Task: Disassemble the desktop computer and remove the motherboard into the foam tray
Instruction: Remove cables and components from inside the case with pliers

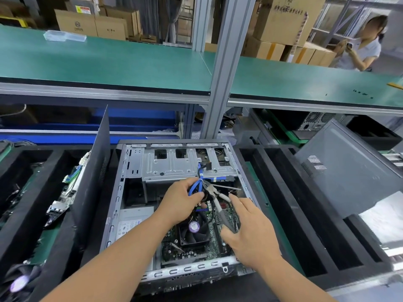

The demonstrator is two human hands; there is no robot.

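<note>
The case (130, 216) lies open on its side. The board (214, 238) is still inside, flat on the case floor, near the front edge, w/ the fan (194, 232) sitting on it.

The left hand (178, 205) is curled round the blue cables (197, 185) and holds them up in a bunch. The right hand (250, 232) grips the pliers (214, 198) by the handles. The pliers' tips sit right at the bunch, by what looks like a small tie. I can't tell if the tips are shut on anything.

To do this well, I think: keep the cables pulled tight and up, away from the board. Nip only the tie, not a cable. Keep the tips pointing away from the left fingers, since they are very close. Then unplug each cable at its end.

Room: the metal drive cage (174, 164) is just behind the hands, at the back edge of the case. The case walls have sharp metal rims. There is more open room over the fan. A black panel (96, 175) stands along the case's left edge, so the board should prob. lift straight up. Foam trays (281, 205) wait on both sides; the right one has open slots, the left one already holds boards.
</note>
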